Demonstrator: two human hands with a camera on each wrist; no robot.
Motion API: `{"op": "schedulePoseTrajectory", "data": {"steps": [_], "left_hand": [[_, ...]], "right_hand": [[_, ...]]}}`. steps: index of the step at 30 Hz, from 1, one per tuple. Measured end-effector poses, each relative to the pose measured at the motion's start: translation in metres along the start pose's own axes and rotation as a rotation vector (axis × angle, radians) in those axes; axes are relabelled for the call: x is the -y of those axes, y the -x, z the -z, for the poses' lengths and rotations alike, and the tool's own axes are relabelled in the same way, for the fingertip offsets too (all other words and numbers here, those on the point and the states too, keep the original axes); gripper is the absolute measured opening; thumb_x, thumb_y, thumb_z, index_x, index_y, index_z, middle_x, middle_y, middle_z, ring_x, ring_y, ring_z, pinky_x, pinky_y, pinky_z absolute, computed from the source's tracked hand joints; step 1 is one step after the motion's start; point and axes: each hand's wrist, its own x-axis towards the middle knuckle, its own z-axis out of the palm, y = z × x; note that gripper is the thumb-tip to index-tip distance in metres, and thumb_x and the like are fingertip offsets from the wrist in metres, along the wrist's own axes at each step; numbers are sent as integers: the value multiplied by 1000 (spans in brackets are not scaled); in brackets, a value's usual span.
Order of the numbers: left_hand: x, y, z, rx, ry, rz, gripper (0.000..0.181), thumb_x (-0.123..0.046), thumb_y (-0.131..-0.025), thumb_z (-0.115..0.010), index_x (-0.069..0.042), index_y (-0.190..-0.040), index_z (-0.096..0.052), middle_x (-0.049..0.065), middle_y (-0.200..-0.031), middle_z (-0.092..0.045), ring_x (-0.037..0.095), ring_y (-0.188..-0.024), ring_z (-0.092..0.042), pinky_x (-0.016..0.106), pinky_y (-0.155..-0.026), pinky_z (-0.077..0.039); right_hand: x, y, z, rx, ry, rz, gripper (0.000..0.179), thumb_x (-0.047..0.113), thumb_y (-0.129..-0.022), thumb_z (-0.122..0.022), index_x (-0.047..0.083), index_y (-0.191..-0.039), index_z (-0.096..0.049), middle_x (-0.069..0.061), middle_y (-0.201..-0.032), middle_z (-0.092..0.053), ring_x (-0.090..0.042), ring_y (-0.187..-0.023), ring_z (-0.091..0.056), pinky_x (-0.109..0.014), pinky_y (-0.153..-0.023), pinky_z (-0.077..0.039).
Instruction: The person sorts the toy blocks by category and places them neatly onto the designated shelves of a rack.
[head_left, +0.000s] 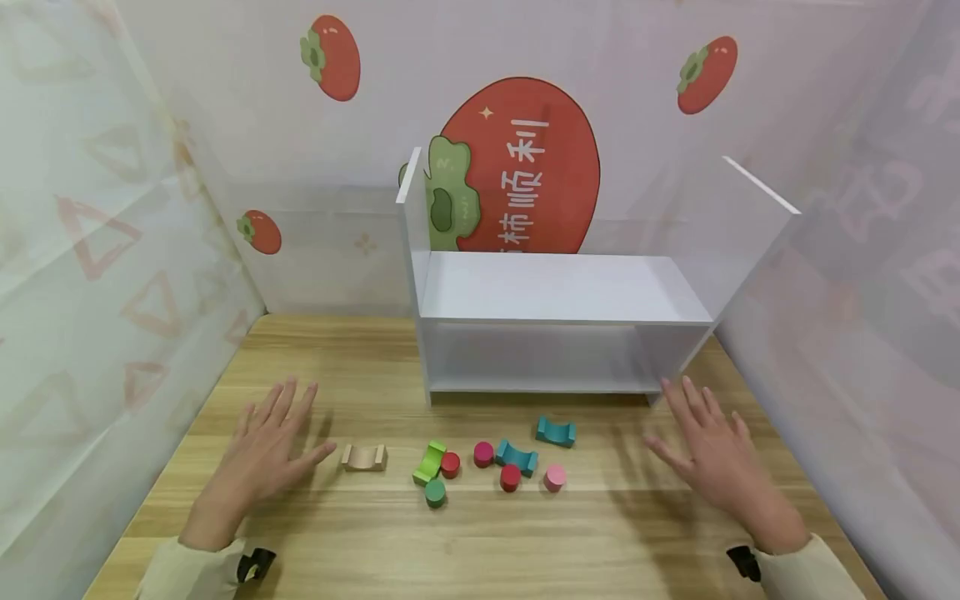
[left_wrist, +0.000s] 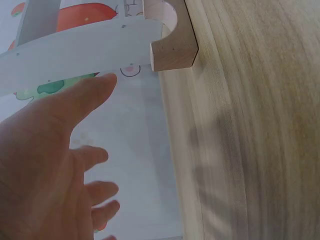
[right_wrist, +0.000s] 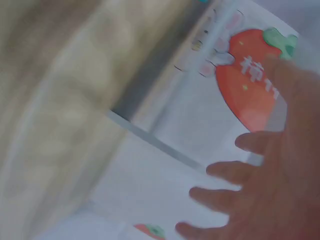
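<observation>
My left hand (head_left: 260, 457) hovers over the table's left side, fingers spread and holding nothing. Nearest to it is a natural wood block with a curved notch (head_left: 364, 458), which shows large in the left wrist view (left_wrist: 177, 37). On the right, my right hand (head_left: 708, 454) is also spread with nothing in it, beside the white shelf's (head_left: 562, 287) right front corner. Between the hands lie a green notched block (head_left: 430, 463), two teal notched blocks (head_left: 517, 458) and several small round pieces: red (head_left: 510, 477), magenta (head_left: 483, 454), pink (head_left: 555, 477) and green (head_left: 435, 492).
The white shelf stands at the back of the wooden table (head_left: 450, 550), its side panels rising above the upper board. Pale cloth with printed persimmons (head_left: 540, 167) hangs behind, and cloth walls (head_left: 885, 292) flank both sides.
</observation>
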Motion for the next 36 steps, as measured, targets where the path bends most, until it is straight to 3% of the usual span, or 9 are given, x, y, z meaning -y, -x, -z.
{"op": "schedulePoseTrajectory", "data": {"steps": [4,6,8,10,13,19,22,26,36], "left_hand": [[2,-1,0,-11,-4,-73,92,-52,-101,-65,-5,-168,-23,29,-171,-27,50,-155,-30,73,-123,-23],[3,-1,1,-30,-9,-114,87,-45,-100,-69,0,-164,-30,29,-167,-34,51,-151,-37,71,-121,-30],[4,1,2,-53,-14,-142,82,-39,-99,-72,5,-160,-37,30,-163,-40,52,-147,-43,69,-119,-34],[5,2,2,-80,-13,-158,77,-34,-98,-75,8,-154,-44,31,-158,-46,52,-142,-48,68,-117,-39],[5,5,3,-83,4,-148,74,-31,-97,-75,9,-152,-47,31,-155,-50,52,-139,-51,67,-116,-42],[5,9,2,-65,44,-138,70,-27,-98,-75,9,-151,-47,33,-152,-52,53,-136,-54,67,-114,-44],[6,10,2,-54,63,-158,68,-22,-98,-75,10,-150,-47,33,-152,-53,52,-136,-55,66,-115,-44],[6,11,1,-47,75,-191,67,-19,-97,-75,11,-150,-47,33,-151,-54,52,-135,-56,65,-114,-45],[9,17,-1,-27,64,-176,68,-19,-97,-75,11,-151,-46,32,-154,-50,51,-138,-54,66,-114,-44]], "right_hand": [[1,-9,28,-299,-40,110,77,35,-101,-71,-1,-160,-37,-36,-151,-51,-57,-117,-62,-72,-89,-53],[3,-16,46,-502,-60,173,67,37,-101,-70,-6,-149,-51,-35,-137,-62,-55,-100,-68,-63,-76,-56],[5,-24,68,-673,-71,200,65,45,-102,-66,-7,-139,-61,-34,-126,-69,-52,-89,-69,-37,-77,-60],[5,-35,91,-807,-75,212,66,50,-100,-65,-9,-129,-67,-33,-118,-73,-49,-86,-70,-13,-77,-50],[4,-53,123,-927,-93,166,59,42,-93,-72,-9,-124,-70,-32,-115,-74,-52,-95,-67,3,-87,-28],[-5,-89,165,-1004,-96,73,52,26,-89,-78,1,-134,-70,-26,-129,-72,-53,-108,-68,-2,-101,-34],[-9,-105,173,-978,-112,93,54,21,-89,-80,3,-138,-68,-22,-139,-69,-48,-125,-66,-25,-116,-46],[-13,-121,172,-894,-98,137,60,16,-89,-79,2,-145,-62,-21,-152,-60,-44,-141,-57,-58,-120,-45],[-22,-137,158,-880,34,243,68,10,-91,-73,-8,-152,-49,-31,-155,-51,-49,-147,-47,-51,-128,-34]]}}
